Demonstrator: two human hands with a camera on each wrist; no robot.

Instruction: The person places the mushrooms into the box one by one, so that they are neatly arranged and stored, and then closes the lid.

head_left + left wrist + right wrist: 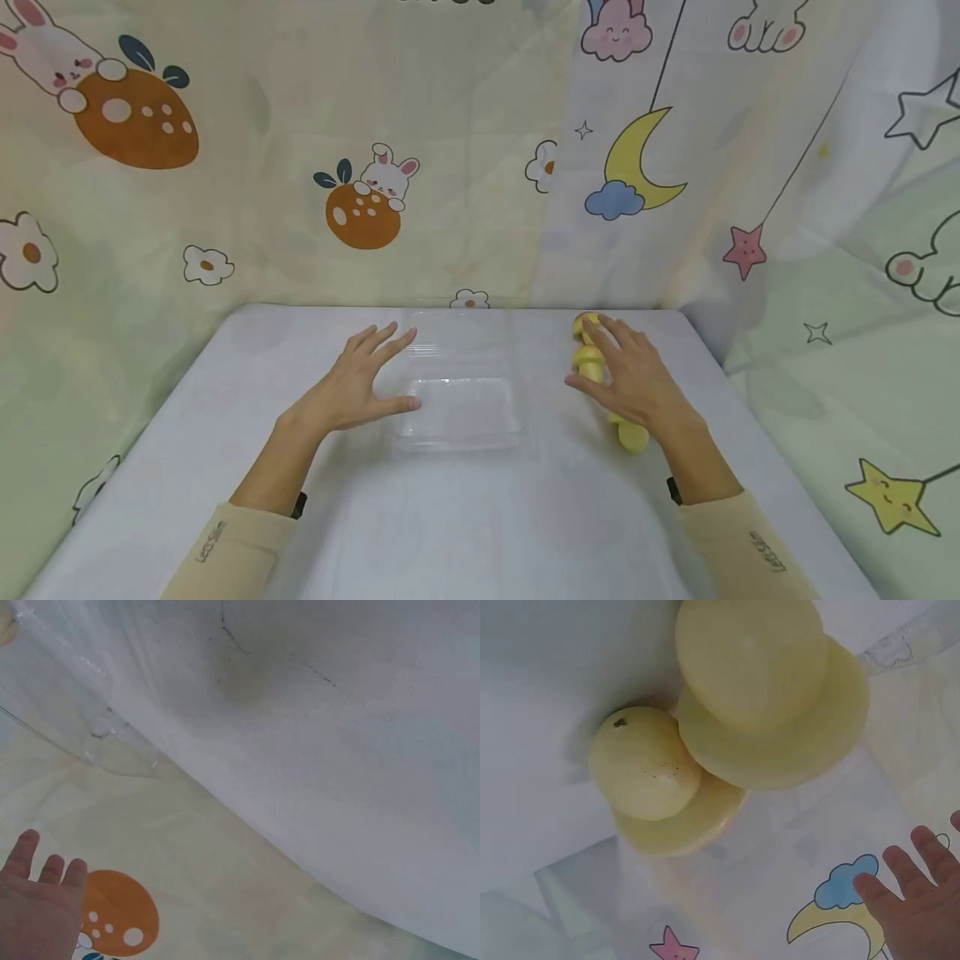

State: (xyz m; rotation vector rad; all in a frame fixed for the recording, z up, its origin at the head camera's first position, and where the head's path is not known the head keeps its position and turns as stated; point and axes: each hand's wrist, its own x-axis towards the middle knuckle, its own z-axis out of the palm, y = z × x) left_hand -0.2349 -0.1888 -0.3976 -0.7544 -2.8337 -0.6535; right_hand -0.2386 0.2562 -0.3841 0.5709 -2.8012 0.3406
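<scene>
Watching remotely, I saw left hand [356, 389] near clear container [463, 412], toward far edge of table [480, 525] | right hand [633, 382] near yellow mushrooms [589, 360], toward far-right corner | both hands' fingers apart.

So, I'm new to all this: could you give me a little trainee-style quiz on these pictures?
1. Which hand is nearer the yellow mushroom-shaped pieces?
2. True or false: in the head view, the clear plastic container is left of those pieces.
3. The left hand is: a) in a fist; b) open, fingers spread; c) pinching a piece.

Key: 1. The right hand. 2. True. 3. b.
</scene>
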